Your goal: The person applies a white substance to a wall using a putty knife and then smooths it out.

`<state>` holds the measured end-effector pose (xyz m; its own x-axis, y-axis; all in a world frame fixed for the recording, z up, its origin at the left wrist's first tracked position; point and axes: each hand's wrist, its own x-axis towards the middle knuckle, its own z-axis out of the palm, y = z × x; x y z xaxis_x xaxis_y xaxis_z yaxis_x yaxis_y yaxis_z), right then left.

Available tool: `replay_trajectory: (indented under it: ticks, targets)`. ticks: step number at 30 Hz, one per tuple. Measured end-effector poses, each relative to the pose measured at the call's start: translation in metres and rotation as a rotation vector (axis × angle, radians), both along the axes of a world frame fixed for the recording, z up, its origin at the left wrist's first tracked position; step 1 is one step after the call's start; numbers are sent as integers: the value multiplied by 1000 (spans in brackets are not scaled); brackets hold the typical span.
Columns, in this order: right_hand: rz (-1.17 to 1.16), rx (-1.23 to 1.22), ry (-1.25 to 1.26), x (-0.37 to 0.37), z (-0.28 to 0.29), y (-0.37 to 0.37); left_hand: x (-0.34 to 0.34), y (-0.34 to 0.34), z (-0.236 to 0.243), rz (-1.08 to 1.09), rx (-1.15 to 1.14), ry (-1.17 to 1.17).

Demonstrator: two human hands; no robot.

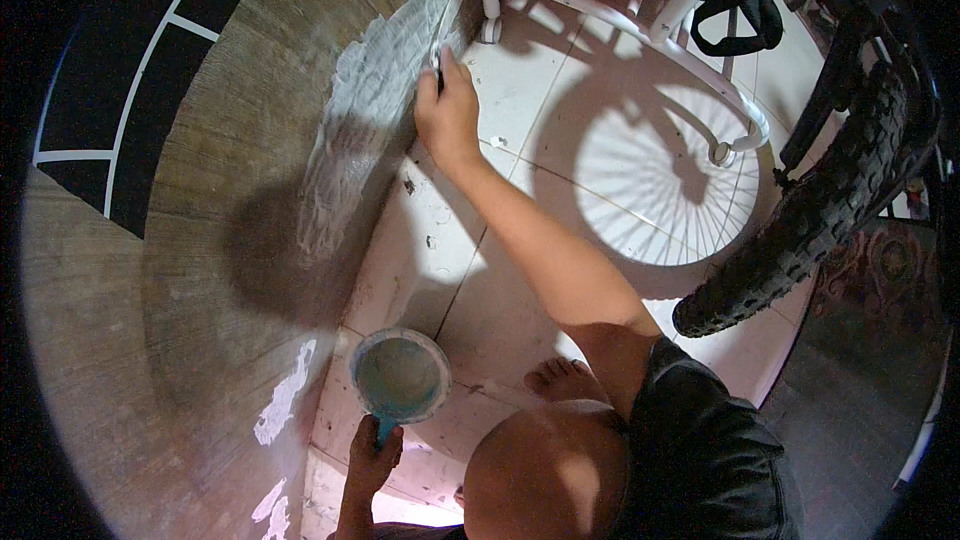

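My right hand (448,118) reaches up to the wall, closed around the dark handle of a putty knife (437,52). Its thin blade, seen nearly edge-on, lies at the right side of a streaky white putty patch (365,90) spread over the wood-grained wall (190,270). Lower down, my left hand (373,455) grips the blue handle of a round dipper (357,355). Pale, greyish paste sits inside this dipper, and its rim is smeared with the same stuff. The dipper is beside the foot of the wall, above the floor tiles.
White tiles (500,325) with dark specks cover the floor. At right stand a knobbly bicycle tyre (800,230) and a white tubular frame on casters (580,0). Smaller white patches (285,395) mark the wall low down. My bare foot (562,380) rests behind my knee.
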<state>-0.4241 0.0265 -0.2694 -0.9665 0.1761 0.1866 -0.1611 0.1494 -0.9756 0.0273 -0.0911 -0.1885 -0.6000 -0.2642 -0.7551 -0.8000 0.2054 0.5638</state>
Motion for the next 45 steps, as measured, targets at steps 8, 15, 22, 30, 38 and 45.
replay_trajectory:
  ticks: [8,15,22,30,38,45]
  targets:
    - [-159,82,149,-26,-3,19,-5,3,1,15,39,12]
    - [-25,18,72,0,7,11,3,-2,-1,-39,-9,32]
    - [-175,114,167,-51,-2,31,0,0,-1,-19,18,-7]
    - [57,-11,-21,1,6,38,-1,2,7,-3,-10,1]
    - [-23,121,148,-18,11,25,2,1,-4,-26,7,-16]
    - [-80,85,191,-3,16,27,0,4,2,-34,-4,11]
